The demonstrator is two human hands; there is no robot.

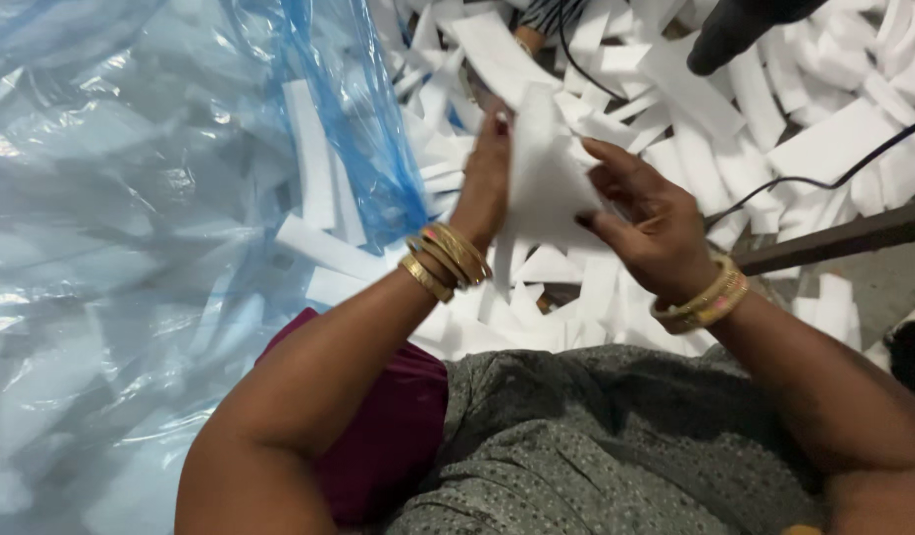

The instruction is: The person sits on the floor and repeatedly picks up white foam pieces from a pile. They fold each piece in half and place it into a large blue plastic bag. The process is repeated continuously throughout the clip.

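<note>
At the left of the view lies a big clear-blue plastic bag (131,248), crumpled and shiny, with white foam strips (314,149) showing through its film and spilling at its mouth. Just right of the bag's edge the left hand (485,178) is raised, gold bangles (446,260) at its wrist, its fingers closed on the left side of a white foam piece (542,168). The right hand (656,223), also bangled, meets the piece from the other side: thumb and fingers pinch its lower right edge, the forefinger stretched along the top. So both hands grip the one piece between them, held up in the air above the heap and in front of the person's grey patterned dress (596,446).

The step in hand looks like handling or pulling at a single piece picked from the pile, perhaps sorting or separating it. Judging by the grip, a further move would call for a steady pinch on both edges, since the stuff looks soft and light and could tear or slip.

The piece itself is pure white, thin, flat and roughly pointed at the top, wider below, a little blurred. Beneath and beyond it the heap of white foam offcuts (794,109) covers the floor. A black cable (804,181) runs across the heap at the right, and a dark bar (844,236) slants beside it.
</note>
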